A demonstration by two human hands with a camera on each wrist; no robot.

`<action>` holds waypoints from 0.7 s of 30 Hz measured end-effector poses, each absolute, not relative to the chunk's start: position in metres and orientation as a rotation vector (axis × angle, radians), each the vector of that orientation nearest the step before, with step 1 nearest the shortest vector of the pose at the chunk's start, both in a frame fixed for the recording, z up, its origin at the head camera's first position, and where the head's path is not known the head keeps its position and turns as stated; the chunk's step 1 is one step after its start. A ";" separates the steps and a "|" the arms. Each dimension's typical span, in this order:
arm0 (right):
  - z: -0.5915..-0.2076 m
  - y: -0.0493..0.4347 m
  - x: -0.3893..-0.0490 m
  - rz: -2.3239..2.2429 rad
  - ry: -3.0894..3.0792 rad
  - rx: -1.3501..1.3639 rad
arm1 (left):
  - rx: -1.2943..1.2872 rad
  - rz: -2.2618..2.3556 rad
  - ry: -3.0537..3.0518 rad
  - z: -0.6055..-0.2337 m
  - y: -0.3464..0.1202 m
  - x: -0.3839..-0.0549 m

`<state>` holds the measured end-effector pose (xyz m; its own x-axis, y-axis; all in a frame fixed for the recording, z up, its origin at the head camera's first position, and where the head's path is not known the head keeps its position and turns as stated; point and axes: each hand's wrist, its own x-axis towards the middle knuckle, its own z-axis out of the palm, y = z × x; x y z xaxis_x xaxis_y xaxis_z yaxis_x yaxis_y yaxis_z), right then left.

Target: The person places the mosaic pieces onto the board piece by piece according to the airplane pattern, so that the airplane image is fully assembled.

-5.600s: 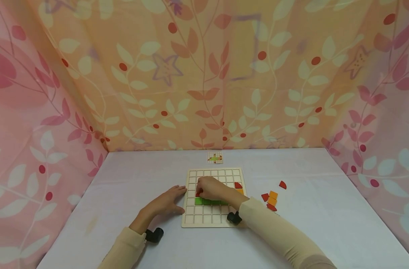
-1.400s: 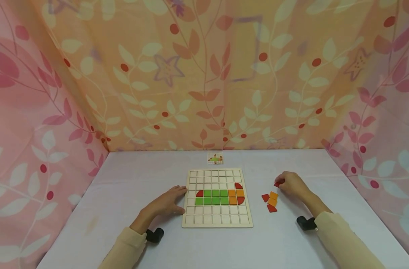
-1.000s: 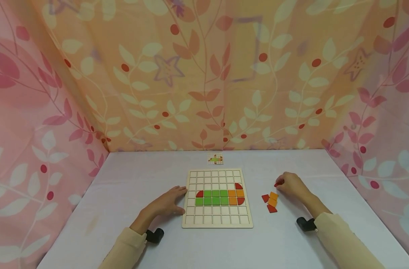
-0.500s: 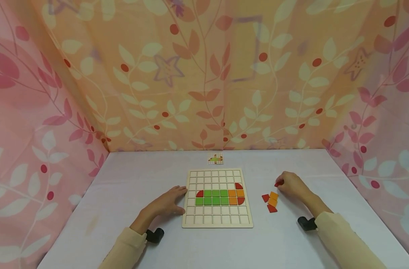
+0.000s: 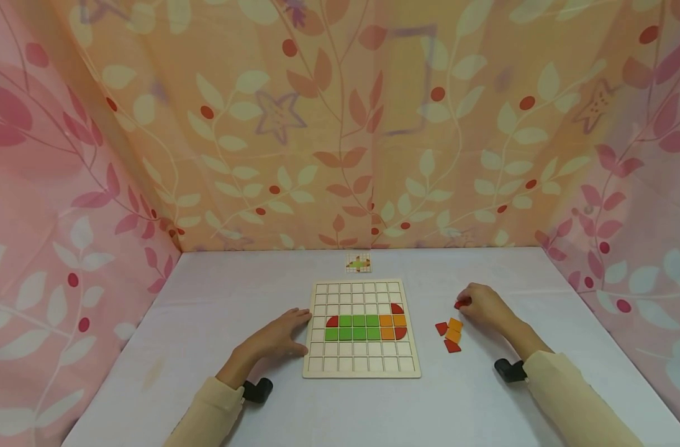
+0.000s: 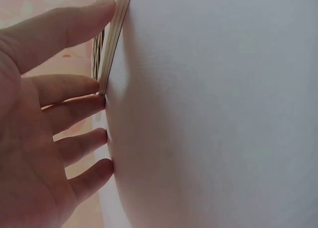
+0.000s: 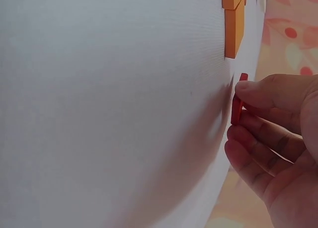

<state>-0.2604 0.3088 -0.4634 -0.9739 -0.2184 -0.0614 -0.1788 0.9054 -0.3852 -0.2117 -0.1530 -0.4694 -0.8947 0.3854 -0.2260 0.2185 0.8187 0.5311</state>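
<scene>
My right hand pinches a red quarter-circle tile between thumb and fingers. In the right wrist view that tile appears edge-on, just off the white cloth. My left hand lies beside the wooden grid board with its fingers extended. In the left wrist view the thumb and index fingertip meet the board's edge. Across the board's middle rows sit several green square tiles. Orange squares adjoin them on the right. Red quarter-circles fill a cell at the left end and two at the right.
Right of the board lie two orange squares, a red tile and another red tile. A small pattern card rests behind the board. Patterned curtains enclose the white table at the back and sides.
My right hand has moved from the board to the loose tiles on the right and taken hold of a red quarter-circle. Over the last second it has risen only slightly. My left hand stays put.
</scene>
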 end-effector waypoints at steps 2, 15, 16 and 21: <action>-0.463 0.308 -0.261 -0.585 2.975 -0.335 | 0.463 0.725 2.677 -0.469 -0.153 -0.212; -0.455 0.297 -0.261 -0.608 2.974 -0.328 | 0.465 0.715 2.682 -0.474 -0.154 -0.212; -0.454 0.295 -0.261 -0.612 2.969 -0.322 | 0.466 0.715 2.681 -0.474 -0.154 -0.212; -0.449 0.289 -0.261 -0.633 2.966 -0.308 | 0.467 0.713 2.682 -0.474 -0.155 -0.212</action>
<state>-0.2613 0.2887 -0.4491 -0.9752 -0.2157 -0.0488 -0.1769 0.8935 -0.4127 -0.2120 -0.1549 -0.4740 -0.8933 0.3891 -0.2248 0.2260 0.8214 0.5237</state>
